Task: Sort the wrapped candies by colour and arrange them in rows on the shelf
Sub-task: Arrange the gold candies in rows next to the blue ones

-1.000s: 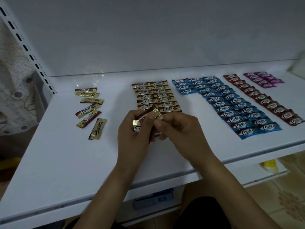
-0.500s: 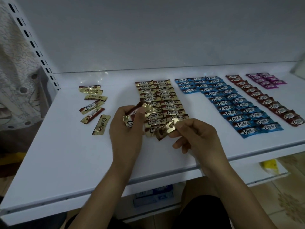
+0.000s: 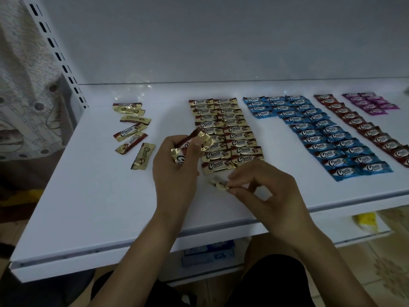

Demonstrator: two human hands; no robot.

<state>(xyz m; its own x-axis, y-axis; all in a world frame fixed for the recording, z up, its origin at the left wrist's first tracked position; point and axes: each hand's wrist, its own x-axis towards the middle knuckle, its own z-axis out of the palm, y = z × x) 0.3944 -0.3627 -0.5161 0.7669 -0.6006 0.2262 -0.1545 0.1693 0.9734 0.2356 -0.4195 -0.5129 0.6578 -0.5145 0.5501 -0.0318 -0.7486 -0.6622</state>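
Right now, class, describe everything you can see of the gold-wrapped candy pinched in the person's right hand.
The gold-wrapped candy is shiny, crinkled foil, blurred, with only one crimped end showing. The right hand pinches it between thumb and forefinger, which hide the rest. It sits low over the white shelf, just in front of the gold rows; whether it touches the shelf cannot be told.

The right hand covers most of the gold candy it pinches, and the bit showing is blurred. The left hand hides the middles of its held candies and part of the gold block behind. The dark red row runs off the right edge.
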